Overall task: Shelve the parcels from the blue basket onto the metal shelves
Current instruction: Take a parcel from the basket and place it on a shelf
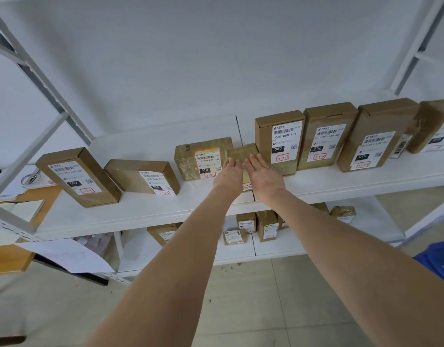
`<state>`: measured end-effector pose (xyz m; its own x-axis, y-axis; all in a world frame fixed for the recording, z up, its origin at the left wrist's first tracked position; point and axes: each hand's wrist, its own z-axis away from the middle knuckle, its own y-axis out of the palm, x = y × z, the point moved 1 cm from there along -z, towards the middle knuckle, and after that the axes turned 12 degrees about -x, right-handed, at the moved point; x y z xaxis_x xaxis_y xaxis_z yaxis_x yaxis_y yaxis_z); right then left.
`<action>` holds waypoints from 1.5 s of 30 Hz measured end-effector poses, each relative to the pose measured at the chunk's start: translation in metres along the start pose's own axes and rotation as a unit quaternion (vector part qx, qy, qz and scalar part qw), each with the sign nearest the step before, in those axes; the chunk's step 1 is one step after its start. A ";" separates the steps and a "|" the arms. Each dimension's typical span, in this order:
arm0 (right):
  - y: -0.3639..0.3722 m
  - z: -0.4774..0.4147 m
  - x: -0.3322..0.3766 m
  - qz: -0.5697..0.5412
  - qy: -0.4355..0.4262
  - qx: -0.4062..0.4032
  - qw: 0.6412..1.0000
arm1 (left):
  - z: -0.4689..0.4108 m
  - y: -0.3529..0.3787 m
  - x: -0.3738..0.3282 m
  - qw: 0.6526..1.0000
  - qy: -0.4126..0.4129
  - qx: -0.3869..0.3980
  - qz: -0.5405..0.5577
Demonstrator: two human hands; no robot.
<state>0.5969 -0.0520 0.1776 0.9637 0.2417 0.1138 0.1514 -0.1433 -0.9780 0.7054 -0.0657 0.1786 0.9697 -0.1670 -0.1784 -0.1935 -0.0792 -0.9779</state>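
On the shelf (165, 209), left hand (229, 175), right hand (262, 176), fingers flat, touching parcel (242, 152).

Upper shelf (145, 209): eight parcels, counting the small one (242, 152) at 12 o'clock behind the hands. Lower shelf (278, 246): at least six parcels (267, 225) visible, others possibly hidden. Hands: two, left hand (228, 175) and right hand (264, 177). Blue basket (438, 261): one, at 4 o'clock.
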 end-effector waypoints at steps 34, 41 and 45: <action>-0.073 0.124 -0.153 0.069 0.177 -0.130 0.973 | 0.017 -0.016 -0.194 0.979 0.191 -0.066 -0.034; -0.104 0.267 -0.290 0.090 0.340 -0.100 0.931 | 0.071 0.020 -0.392 0.948 0.319 -0.002 0.010; -0.117 0.367 -0.364 0.089 0.407 -0.091 0.905 | 0.121 0.048 -0.505 0.919 0.392 0.020 0.036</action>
<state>0.1476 0.2290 0.1862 0.8082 -0.5764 0.1206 -0.0594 -0.2834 -0.9571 0.2247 0.1340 0.2084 0.5466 -0.8280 -0.1249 -0.2328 -0.0070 -0.9725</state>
